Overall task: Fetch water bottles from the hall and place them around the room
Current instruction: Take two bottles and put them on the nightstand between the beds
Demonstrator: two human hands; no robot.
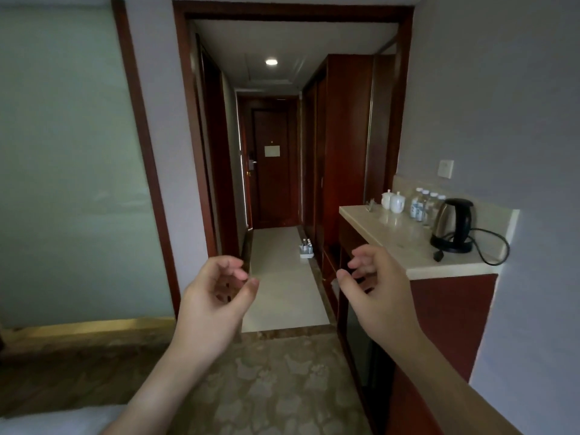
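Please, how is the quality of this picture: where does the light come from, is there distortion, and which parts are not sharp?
Head view: one round ceiling light glows in the dim hall; the room is softly lit. The wide lens bends the door frame near the edges. The marble counter shows a faint sheen. The bottles on the hall floor are small and unsharp. Both hands, left and right, are slightly soft.

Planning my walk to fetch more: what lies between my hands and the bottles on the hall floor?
In the head view, only bare pale floor tile lies between the left hand, the right hand and the bottles; both hands hold nothing.
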